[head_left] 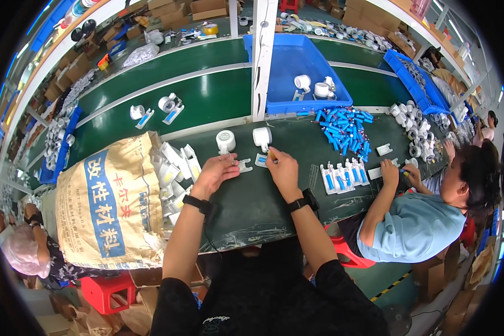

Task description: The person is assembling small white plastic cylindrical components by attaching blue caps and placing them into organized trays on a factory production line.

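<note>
My left hand (217, 172) is closed, its fingertips pinching the edge of a small white plastic housing (245, 166) just above the dark green bench. My right hand (284, 172) is closed around a small yellow and dark tool, mostly hidden by the fingers. Its fingertips are at a white housing with a blue cell (260, 161), which lies on the bench. Just beyond my hands are two round white fan heads, one with a slotted face (225, 140) and one turned sideways (261, 137).
A paper sack (112, 201) spilling white housings (176, 168) lies left. To the right are a pile of blue cells (343, 131), a row of filled housings (344, 176) and a co-worker (420, 224). A blue tray (313, 56) and green conveyor (207, 95) lie beyond.
</note>
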Available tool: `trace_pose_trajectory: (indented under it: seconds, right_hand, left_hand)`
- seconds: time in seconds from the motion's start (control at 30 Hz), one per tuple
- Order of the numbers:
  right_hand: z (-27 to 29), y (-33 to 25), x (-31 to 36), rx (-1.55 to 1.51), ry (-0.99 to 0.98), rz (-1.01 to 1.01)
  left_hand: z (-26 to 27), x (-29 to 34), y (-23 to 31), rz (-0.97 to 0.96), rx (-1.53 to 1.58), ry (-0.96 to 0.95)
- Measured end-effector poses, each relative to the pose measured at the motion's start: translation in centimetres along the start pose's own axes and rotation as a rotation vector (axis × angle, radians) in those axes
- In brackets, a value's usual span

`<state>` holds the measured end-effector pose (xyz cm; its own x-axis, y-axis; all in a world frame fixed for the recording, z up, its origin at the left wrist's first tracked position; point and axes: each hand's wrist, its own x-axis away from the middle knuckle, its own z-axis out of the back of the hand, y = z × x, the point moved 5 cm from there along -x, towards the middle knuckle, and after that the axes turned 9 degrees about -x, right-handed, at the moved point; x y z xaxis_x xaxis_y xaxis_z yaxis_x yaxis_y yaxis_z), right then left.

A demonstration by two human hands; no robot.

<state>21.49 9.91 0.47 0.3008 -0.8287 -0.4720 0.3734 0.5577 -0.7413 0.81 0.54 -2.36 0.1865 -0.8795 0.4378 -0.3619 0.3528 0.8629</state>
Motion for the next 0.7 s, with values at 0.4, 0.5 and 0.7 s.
trace_pose_trajectory:
  seconds: [0.4,0.5,0.7]
  right_hand:
    - [-0.41,0.25,0.27,-0.069,-0.060,-0.040]
    - [-0.41,0.26,0.29,-0.081,-0.071,-0.054]
    - [-0.41,0.25,0.25,-0.072,-0.073,-0.053]
  left_hand:
    - [0.31,-0.35,-0.86,0.027,-0.058,-0.033]
    - [0.31,-0.27,-0.92,0.031,-0.066,-0.025]
    - [0.23,-0.28,-0.95,0.038,-0.077,-0.009]
